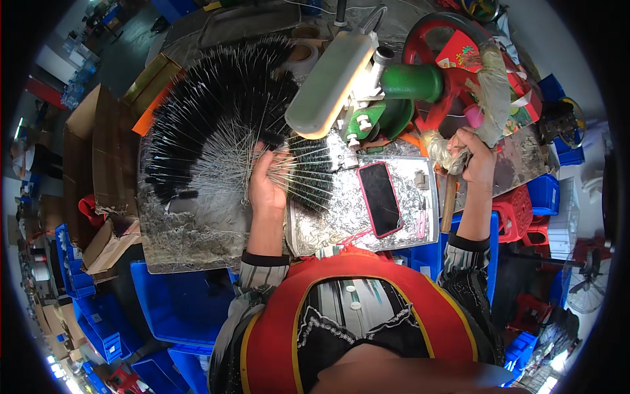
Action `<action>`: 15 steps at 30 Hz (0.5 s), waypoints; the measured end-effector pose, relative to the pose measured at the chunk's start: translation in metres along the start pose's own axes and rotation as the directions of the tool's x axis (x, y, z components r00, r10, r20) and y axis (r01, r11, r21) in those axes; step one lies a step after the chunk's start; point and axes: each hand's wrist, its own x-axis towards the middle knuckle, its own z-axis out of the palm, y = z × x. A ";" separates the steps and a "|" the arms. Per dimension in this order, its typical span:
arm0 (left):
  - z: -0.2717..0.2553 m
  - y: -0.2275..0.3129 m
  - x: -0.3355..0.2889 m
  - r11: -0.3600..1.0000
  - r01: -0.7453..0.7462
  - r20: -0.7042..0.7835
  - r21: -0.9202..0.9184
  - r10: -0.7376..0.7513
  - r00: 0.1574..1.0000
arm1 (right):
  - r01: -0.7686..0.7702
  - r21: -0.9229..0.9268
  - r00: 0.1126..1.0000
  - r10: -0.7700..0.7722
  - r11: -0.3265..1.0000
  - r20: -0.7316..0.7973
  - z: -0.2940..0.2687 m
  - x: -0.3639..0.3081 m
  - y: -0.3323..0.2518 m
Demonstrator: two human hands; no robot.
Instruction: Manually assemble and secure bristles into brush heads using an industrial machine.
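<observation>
Wire brushes (230, 72) lay fanned across the desk (197, 240), left of a green press (412, 82).
The left hand (269, 180) was closed around some wire stems (220, 152), exactly which being unclear; the right hand (476, 157) gripped the wrapped wheel rim (497, 85). The step seemed to be working brushes at the press, the next move calling for a steady stem and controlled turn. Long axes radiated from near the left hand, bristled ends outward.

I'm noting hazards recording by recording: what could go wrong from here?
The wire stems could prick the left hand, which is in among them. The right hand, at the wrapped part of the red wheel, might slip. The phone lies near the green machine; something dropped could scratch it.
</observation>
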 end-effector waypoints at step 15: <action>0.006 -0.002 0.005 0.992 0.097 0.077 0.086 -0.104 0.992 | 0.227 0.082 0.964 -0.236 0.971 0.125 -0.003 0.001 0.053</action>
